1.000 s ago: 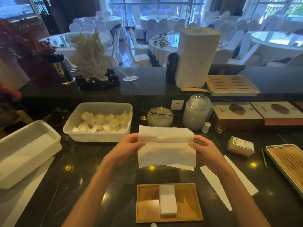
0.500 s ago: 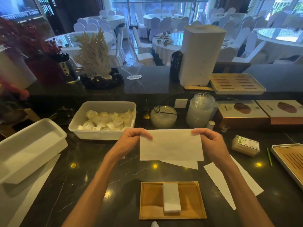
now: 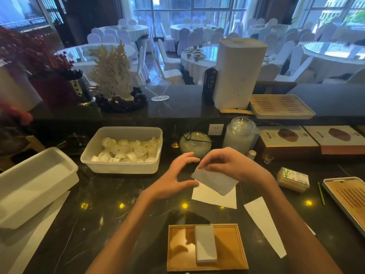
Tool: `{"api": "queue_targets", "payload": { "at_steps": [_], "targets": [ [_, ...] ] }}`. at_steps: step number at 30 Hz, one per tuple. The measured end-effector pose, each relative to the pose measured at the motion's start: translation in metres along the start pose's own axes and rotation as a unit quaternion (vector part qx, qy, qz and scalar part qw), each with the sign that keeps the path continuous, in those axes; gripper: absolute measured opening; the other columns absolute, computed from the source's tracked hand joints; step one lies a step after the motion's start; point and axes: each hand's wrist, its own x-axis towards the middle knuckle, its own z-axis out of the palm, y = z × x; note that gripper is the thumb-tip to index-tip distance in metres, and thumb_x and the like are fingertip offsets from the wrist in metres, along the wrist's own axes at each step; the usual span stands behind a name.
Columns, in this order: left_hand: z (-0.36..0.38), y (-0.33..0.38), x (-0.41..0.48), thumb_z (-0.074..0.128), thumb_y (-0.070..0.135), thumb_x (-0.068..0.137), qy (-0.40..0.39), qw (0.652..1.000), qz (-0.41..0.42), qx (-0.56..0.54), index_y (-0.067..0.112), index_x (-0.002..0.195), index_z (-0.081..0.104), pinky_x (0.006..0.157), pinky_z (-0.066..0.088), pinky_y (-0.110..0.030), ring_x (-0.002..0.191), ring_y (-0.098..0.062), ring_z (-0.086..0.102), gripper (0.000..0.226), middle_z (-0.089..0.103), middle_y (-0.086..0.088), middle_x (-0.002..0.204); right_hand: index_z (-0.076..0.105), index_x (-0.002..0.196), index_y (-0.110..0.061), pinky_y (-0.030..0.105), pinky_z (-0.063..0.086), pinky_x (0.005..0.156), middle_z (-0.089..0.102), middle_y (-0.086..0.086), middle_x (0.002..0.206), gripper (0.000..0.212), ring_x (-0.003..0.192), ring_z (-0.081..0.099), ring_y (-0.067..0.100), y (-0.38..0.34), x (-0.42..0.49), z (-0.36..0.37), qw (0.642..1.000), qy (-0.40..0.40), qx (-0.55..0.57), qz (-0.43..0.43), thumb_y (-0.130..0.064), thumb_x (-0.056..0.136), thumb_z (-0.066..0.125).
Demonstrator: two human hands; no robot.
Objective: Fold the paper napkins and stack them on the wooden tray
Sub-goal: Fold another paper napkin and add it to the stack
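While right hand pinches folded napkin, left hand spread open just beside its left edge, holding nothing.

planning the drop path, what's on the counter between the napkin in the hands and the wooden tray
Head view: a flat unfolded napkin lies below the held napkin; from there the dark counter is bare to the wooden tray.

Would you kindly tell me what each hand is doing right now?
Left hand: open, fingers spread, gripping nothing.
Right hand: holding the folded napkin.
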Motion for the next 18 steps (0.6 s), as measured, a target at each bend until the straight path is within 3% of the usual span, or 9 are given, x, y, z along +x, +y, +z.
{"api": "queue_targets", "payload": {
  "at_steps": [2,4,6,8,9,11,13,16,18],
  "targets": [
    [0.004,0.007,0.004,0.070,0.033,0.092,-0.038,0.996,0.009,-0.074,0.039,0.137,0.054,0.108,0.047,-0.028,0.130,-0.003,0.052,0.048,0.054,0.010,0.142,0.072,0.114,-0.028,0.013,0.048,0.084,0.063,-0.017,0.109,0.024,0.105,0.057,-0.003,-0.008,0.008,-0.002,0.998,-0.039,-0.026,-0.028,-0.015,0.096,0.064],
    [0.010,0.012,0.004,0.069,0.030,0.093,-0.014,0.990,0.003,-0.141,0.033,0.124,0.066,0.091,0.059,-0.027,0.110,-0.009,0.067,0.031,0.070,0.010,0.115,0.069,0.118,-0.032,0.019,0.054,0.090,0.065,-0.014,0.115,0.026,0.109,0.060,0.001,-0.008,0.013,-0.002,0.998,-0.019,-0.017,-0.048,-0.017,0.098,0.062],
    [0.016,0.015,0.000,0.071,0.039,0.090,0.053,0.976,0.004,-0.209,0.038,0.112,0.071,0.078,0.059,-0.020,0.103,-0.011,0.071,0.022,0.073,0.013,0.105,0.068,0.119,-0.034,0.026,0.058,0.092,0.071,-0.009,0.114,0.023,0.108,0.066,0.008,-0.003,0.011,0.001,0.988,0.076,0.134,-0.027,-0.031,0.098,0.060],
    [0.019,0.014,-0.003,0.073,0.048,0.083,0.115,0.958,-0.006,-0.262,0.038,0.107,0.073,0.074,0.059,-0.019,0.101,-0.013,0.073,0.026,0.075,0.010,0.104,0.068,0.120,-0.027,0.033,0.059,0.090,0.076,-0.001,0.111,0.042,0.106,0.071,0.018,0.008,0.006,0.008,0.914,0.157,0.370,0.049,-0.054,0.092,0.052],
    [0.020,0.012,-0.005,0.073,0.048,0.082,0.139,0.953,-0.015,-0.270,0.035,0.108,0.072,0.073,0.060,-0.021,0.100,-0.014,0.074,0.029,0.076,0.009,0.105,0.068,0.121,-0.022,0.033,0.060,0.087,0.077,0.002,0.110,0.053,0.105,0.072,0.020,0.016,0.002,0.015,0.885,0.170,0.426,0.085,-0.061,0.089,0.048],
    [0.020,0.008,-0.007,0.072,0.043,0.085,0.171,0.949,-0.035,-0.264,0.028,0.109,0.071,0.071,0.061,-0.022,0.098,-0.013,0.075,0.029,0.077,0.010,0.103,0.068,0.115,-0.020,0.027,0.062,0.074,0.079,-0.001,0.105,0.056,0.100,0.074,0.016,0.026,-0.006,0.035,0.881,0.163,0.422,0.139,-0.063,0.087,0.047],
    [0.020,0.005,-0.009,0.070,0.035,0.091,0.186,0.946,-0.055,-0.260,0.027,0.108,0.070,0.067,0.060,-0.018,0.095,-0.009,0.075,0.019,0.077,0.013,0.098,0.071,0.107,-0.026,0.019,0.060,0.066,0.079,-0.008,0.101,0.040,0.096,0.074,0.009,0.030,-0.010,0.056,0.893,0.177,0.383,0.156,-0.056,0.087,0.055],
    [0.022,0.002,-0.010,0.067,0.031,0.094,0.190,0.944,-0.065,-0.261,0.027,0.108,0.069,0.065,0.059,-0.016,0.094,-0.006,0.074,0.015,0.076,0.017,0.097,0.073,0.098,-0.030,0.016,0.058,0.062,0.077,-0.015,0.095,0.013,0.093,0.073,0.005,0.032,-0.009,0.071,0.880,0.262,0.367,0.148,-0.038,0.089,0.069],
    [0.024,0.003,-0.010,0.068,0.032,0.093,0.190,0.942,-0.073,-0.267,0.028,0.108,0.069,0.065,0.059,-0.016,0.095,-0.005,0.074,0.015,0.076,0.017,0.097,0.073,0.096,-0.031,0.016,0.058,0.062,0.077,-0.019,0.091,0.006,0.090,0.073,0.003,0.032,-0.007,0.073,0.871,0.300,0.360,0.146,-0.028,0.091,0.071]
  ]
}}
